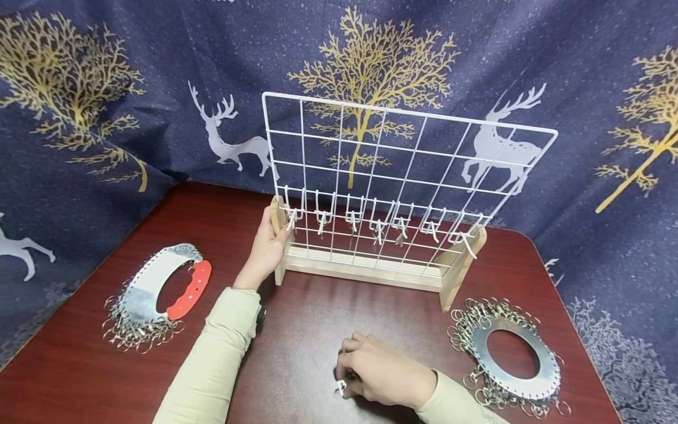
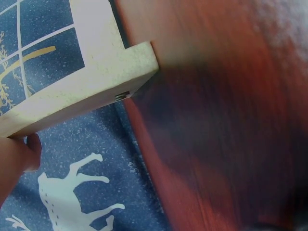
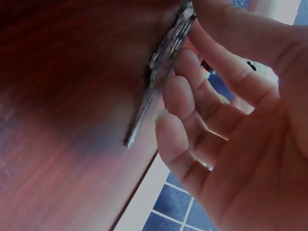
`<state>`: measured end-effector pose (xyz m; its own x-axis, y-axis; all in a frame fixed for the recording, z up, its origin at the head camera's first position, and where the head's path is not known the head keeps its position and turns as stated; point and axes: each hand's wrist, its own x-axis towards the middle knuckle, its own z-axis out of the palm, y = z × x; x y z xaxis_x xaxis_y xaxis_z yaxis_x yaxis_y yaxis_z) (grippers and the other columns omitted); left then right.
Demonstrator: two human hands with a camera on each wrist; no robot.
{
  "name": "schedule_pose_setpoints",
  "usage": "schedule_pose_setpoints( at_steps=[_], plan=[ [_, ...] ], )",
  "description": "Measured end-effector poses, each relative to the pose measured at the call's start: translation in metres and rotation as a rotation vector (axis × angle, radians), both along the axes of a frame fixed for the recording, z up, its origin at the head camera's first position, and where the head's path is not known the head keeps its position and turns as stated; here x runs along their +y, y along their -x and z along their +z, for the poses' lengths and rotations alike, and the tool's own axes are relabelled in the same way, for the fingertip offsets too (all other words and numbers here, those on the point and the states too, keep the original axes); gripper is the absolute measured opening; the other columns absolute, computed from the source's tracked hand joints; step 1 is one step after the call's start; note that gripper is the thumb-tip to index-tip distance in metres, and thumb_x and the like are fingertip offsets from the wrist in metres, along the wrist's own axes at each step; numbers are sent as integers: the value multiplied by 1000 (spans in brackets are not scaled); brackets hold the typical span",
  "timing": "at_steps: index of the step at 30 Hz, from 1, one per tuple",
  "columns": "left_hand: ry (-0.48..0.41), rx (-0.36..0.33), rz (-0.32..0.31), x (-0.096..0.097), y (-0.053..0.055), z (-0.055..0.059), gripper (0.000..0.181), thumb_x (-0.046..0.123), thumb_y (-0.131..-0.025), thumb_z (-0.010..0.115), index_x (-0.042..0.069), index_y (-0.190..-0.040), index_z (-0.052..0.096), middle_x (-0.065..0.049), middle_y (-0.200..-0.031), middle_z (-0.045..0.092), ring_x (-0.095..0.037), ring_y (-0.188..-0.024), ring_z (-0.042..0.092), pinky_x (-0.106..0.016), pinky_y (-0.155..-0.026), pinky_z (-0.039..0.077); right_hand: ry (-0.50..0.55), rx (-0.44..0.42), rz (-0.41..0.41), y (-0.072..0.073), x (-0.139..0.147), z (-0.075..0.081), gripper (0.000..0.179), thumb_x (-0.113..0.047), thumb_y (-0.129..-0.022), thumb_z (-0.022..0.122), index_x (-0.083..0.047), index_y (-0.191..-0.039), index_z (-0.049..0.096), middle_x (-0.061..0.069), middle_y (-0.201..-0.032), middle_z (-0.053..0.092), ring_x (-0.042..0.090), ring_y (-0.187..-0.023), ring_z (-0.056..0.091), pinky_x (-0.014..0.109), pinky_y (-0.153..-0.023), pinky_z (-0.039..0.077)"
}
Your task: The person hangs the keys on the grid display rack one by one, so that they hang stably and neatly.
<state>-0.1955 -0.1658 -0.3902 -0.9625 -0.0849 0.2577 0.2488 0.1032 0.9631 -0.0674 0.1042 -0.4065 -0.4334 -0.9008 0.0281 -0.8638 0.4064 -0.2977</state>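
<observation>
My left hand grips the left wooden upright of a stand that carries a white wire grid. In the left wrist view, part of the hand shows against the edge of the pale wood. Over the table in front of the stand, my right hand pinches a small silver key between thumb and fingers. The key's narrow shaft points down near the tabletop in the right wrist view; its upper end is hidden by the fingers.
Several white hooks hang in a row on the grid, some with small metal pieces. On the left lies a metal plate with a red handle and many rings. A ringed oval metal plate lies on the right of the dark red table.
</observation>
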Motion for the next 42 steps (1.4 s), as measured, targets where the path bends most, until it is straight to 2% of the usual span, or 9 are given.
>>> schedule_pose_setpoints(
  at_steps=[10, 11, 17, 22, 28, 33, 37, 41, 42],
  plan=[
    [2, -5, -2, -1, 1, -1, 42, -7, -98, 39, -2, -138, 29, -26, -125, 48, -42, -108, 53, -58, -96, 45, -46, -4, 0, -1, -2, 0, 19, -36, -80, 77, -26, -84, 62, -18, -79, 47, -1, -77, 42, 14, -70, 39],
    [-1, -4, -5, -1, 1, -1, 42, -7, -98, 39, -2, -139, 28, -27, -126, 48, -43, -109, 53, -58, -96, 45, -46, -9, -2, -1, -2, 0, 19, -35, -80, 77, -25, -84, 61, -18, -79, 47, -1, -77, 43, 16, -74, 42],
    [22, -6, -2, -1, 0, 1, 42, -6, -98, 40, -2, -138, 29, -27, -124, 48, -39, -107, 55, -57, -97, 45, -3, -32, -10, -1, -2, -1, 18, -34, -81, 77, -25, -83, 61, -21, -77, 51, -3, -78, 47, 18, -77, 45],
    [22, -5, -3, -1, 1, 1, 40, -7, -98, 39, -3, -136, 30, -26, -122, 49, -35, -104, 55, -58, -96, 45, 39, -26, -9, 0, -3, -4, 17, -33, -82, 76, -26, -80, 61, -22, -79, 55, -3, -80, 52, 16, -71, 43],
    [8, 1, -7, 0, 1, 2, 40, -7, -97, 39, -3, -136, 30, -25, -121, 48, -36, -103, 54, -57, -95, 45, 49, 3, 11, 1, -3, -5, 15, -29, -84, 75, -28, -77, 61, -22, -79, 53, -2, -79, 50, 16, -69, 43],
    [10, -8, -5, 0, 1, 0, 38, -6, -98, 39, -3, -135, 31, -24, -120, 48, -32, -101, 54, -58, -95, 45, 87, -31, 6, 2, -1, -6, 12, -24, -86, 73, -26, -80, 62, -20, -79, 51, -3, -76, 45, 15, -69, 41],
    [12, -13, -4, 0, 1, -1, 38, -6, -98, 39, -2, -135, 31, -23, -121, 48, -33, -103, 54, -58, -95, 45, 179, -113, -29, 5, 2, -4, 7, -20, -89, 70, -22, -84, 64, -18, -83, 53, -5, -77, 48, 16, -77, 47],
    [13, -11, -5, -1, 1, -2, 38, -5, -99, 39, -2, -136, 30, -24, -121, 47, -36, -105, 55, -58, -96, 44, 243, -139, -106, 8, 7, 0, 6, -23, -91, 69, -23, -88, 63, -18, -85, 53, -3, -79, 50, 18, -78, 48],
    [17, -11, -5, -2, 1, -2, 39, -5, -99, 39, -2, -136, 30, -24, -122, 48, -35, -106, 55, -58, -97, 44, 251, -138, -129, 9, 8, 2, 6, -24, -91, 69, -24, -88, 63, -19, -86, 53, -2, -79, 50, 17, -73, 47]
  ],
)
